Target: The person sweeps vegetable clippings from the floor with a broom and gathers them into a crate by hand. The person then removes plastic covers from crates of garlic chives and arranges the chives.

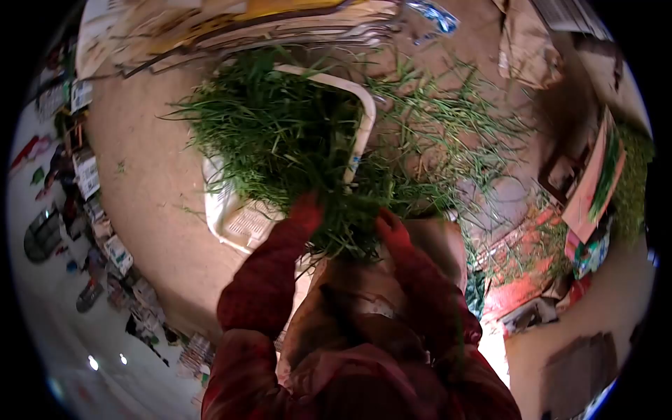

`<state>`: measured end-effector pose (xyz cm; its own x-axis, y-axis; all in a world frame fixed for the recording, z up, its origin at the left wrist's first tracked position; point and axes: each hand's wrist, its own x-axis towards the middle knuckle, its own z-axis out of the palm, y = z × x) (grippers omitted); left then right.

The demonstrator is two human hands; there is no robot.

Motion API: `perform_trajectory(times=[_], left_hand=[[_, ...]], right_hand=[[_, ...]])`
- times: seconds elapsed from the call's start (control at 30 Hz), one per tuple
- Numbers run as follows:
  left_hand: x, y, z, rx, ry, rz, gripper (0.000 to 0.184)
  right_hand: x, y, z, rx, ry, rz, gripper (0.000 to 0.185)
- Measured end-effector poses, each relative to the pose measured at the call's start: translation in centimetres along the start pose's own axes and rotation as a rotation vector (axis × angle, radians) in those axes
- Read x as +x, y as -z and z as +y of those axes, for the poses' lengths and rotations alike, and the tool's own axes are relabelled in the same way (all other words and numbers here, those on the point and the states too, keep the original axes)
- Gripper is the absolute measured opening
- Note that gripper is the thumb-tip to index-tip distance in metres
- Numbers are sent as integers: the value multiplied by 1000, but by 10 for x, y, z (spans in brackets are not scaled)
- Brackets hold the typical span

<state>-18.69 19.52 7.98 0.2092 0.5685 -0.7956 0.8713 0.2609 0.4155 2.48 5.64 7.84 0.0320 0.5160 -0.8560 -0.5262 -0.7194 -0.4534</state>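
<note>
A loose bunch of long, thin green leaves point(348, 220), like chives or grass, hangs between my two hands above my lap. My left hand point(306, 212) is blurred and partly sunk in the greens, closed on the bunch's left side. On the other side, my right hand point(393, 227) is closed around the bunch with its fingers curled. Just beyond is a white plastic basket point(222, 203) with a pale raised handle point(365, 115), heaped with more of the same greens point(259, 122). The heap hides most of the basket's inside.
Loose green stalks point(455, 126) lie scattered on the floor right of the basket. Flattened cardboard point(280, 28) lies at the far side. A board holding a few stalks point(595, 175) stands at the right. Assorted clutter point(87, 175) lines the left.
</note>
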Motion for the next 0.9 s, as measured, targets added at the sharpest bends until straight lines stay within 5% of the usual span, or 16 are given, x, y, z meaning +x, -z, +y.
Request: perform_trajectory(times=[0.07, 0.13, 0.23, 0.37, 0.43, 0.5, 0.57, 0.63, 0.77, 0.83, 0.9], left_hand=[[-28, -2, 40, 83, 78, 98, 64], [-55, -2, 63, 470, -164, 340, 71], [-69, 8, 88, 591, -277, 244, 72], [-22, 49, 106, 243, -315, 446, 65], [52, 74, 64, 530, -363, 604, 57], [86, 121, 57, 866, -392, 711, 55], [121, 162, 49, 1096, -398, 660, 57], [140, 190, 35, 1317, -429, 577, 62], [165, 213, -8, 949, 128, 254, 78], [192, 219, -101, 697, -66, 90, 74], [171, 205, -118, 552, -12, 155, 69]], right_hand=[[-12, 6, 15, -184, 6, -4, 52], [2, 24, 54, -361, 8, 8, 54], [53, 37, 110, -296, 171, 130, 52], [79, 3, -10, -231, 314, 146, 51], [98, -4, -14, -153, 268, 119, 51], [115, -9, 37, 352, -29, -467, 55], [66, -30, 2, 420, -24, -755, 60], [32, -37, 21, -128, -29, -565, 67], [7, -62, 5, -767, 111, -500, 58], [21, -88, 64, -783, 188, -526, 37], [21, -120, 1, -956, 53, -603, 40]])
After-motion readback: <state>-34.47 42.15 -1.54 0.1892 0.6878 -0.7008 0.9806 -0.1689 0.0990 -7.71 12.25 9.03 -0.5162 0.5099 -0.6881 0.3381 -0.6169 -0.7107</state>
